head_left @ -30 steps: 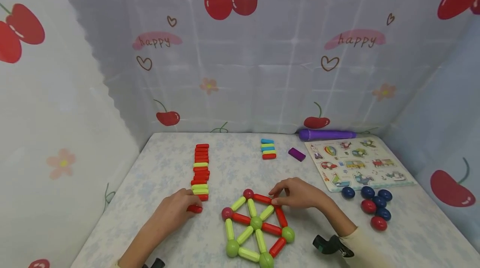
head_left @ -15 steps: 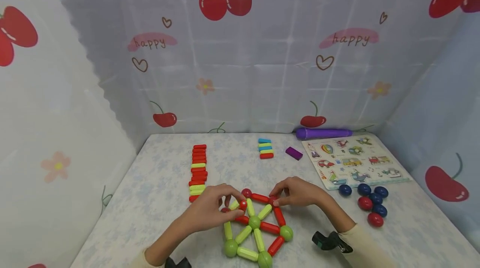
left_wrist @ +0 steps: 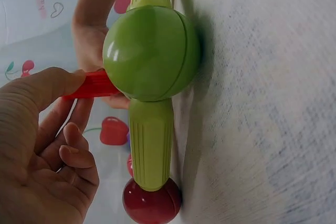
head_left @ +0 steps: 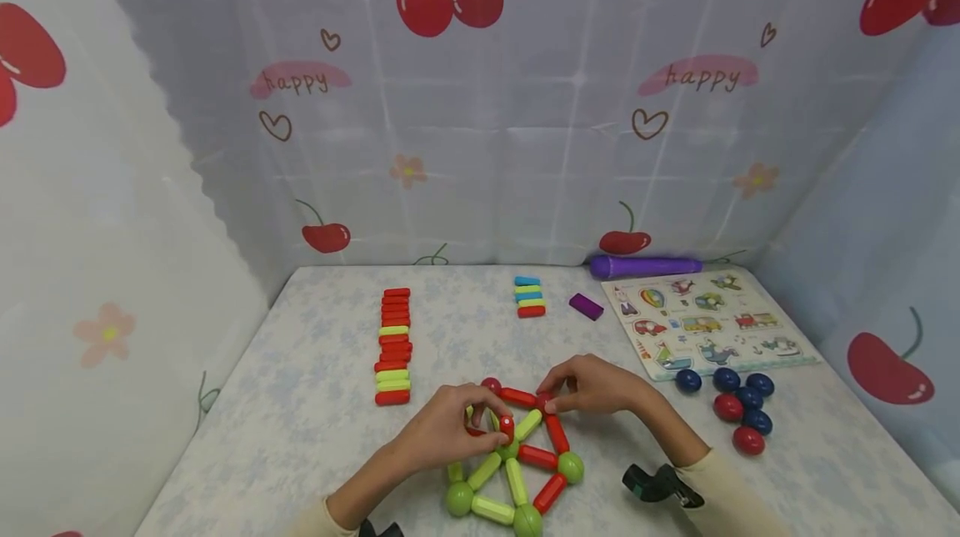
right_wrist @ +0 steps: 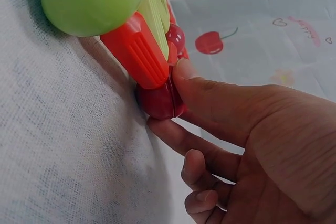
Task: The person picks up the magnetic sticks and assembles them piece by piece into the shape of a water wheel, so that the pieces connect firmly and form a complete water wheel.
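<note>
A flat wheel-shaped frame of ribbed red and light-green rods (head_left: 517, 483) joined by green and red balls lies on the table. My left hand (head_left: 446, 430) pinches a red rod (head_left: 507, 427) between thumb and fingers, holding it upright over the frame's central green ball (head_left: 509, 449). In the left wrist view the rod (left_wrist: 95, 84) sticks out from those fingers, partly behind a nearer green ball (left_wrist: 149, 53). At the far right corner my right hand (head_left: 592, 385) grips a red ball (right_wrist: 156, 100) by thumb and fingers. The left hand hides part of the frame.
To the left runs a column of loose red and green rods (head_left: 393, 345). A short stack of colored rods (head_left: 530, 297) and a purple block (head_left: 586, 306) lie at the back. Right are a picture board (head_left: 708, 324), a purple stick-shaped object (head_left: 645, 267), and loose blue and red balls (head_left: 748, 398).
My left hand has picked up a red rod by the column and carried it right, over the frame's middle. My right hand has stayed at the corner ball.
</note>
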The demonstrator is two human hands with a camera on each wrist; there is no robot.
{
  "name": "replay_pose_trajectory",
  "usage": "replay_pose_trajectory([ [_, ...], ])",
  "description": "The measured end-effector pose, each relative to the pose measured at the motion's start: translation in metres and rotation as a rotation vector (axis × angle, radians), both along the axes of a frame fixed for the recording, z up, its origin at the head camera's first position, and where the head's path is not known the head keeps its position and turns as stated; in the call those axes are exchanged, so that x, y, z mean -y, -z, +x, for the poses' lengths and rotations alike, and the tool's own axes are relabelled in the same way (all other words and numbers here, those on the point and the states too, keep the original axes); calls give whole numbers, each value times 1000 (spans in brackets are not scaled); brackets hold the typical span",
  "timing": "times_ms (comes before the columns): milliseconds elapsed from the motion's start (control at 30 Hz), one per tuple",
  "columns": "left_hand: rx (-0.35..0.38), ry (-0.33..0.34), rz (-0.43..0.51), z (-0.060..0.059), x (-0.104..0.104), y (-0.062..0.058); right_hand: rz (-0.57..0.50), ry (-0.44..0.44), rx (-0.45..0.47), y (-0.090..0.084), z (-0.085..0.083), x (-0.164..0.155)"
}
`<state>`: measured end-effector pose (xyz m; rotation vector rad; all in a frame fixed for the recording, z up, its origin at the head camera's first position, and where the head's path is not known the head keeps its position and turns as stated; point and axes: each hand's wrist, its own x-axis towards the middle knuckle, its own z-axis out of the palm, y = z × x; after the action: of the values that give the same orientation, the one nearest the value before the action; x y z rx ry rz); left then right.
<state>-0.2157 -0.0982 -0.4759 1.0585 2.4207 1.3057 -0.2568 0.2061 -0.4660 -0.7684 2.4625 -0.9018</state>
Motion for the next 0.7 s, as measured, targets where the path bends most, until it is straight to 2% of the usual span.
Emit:
replay_pose_trajectory([
  [267,-10,10,17,0,-1,3,3,5,-10,-2,2,0],
  [400,5,12,23,1,-2,2,29,35,-49,-12,8,-8],
  [567,5,11,34,1,-2,3,75,147,-210,-34,19,-47],
  [700,-6,10,40,3,-3,4,188,305,-334,-43,29,-97],
])
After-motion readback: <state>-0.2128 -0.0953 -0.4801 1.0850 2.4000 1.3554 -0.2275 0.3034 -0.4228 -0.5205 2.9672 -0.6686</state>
